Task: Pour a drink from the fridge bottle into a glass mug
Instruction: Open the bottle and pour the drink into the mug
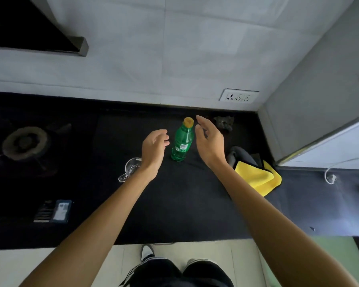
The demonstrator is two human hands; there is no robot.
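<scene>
A green plastic bottle with a yellow cap stands upright on the black countertop. My left hand hovers just left of it with loosely curled fingers, holding nothing. My right hand is just right of the bottle, fingers relaxed and spread toward the cap, not touching it. A clear glass mug stands on the counter to the left of the bottle, partly hidden behind my left wrist.
A gas burner sits at the far left. A yellow cloth and a grey object lie to the right, a dark lump by the back wall. A small box lies front left. A wall socket is behind.
</scene>
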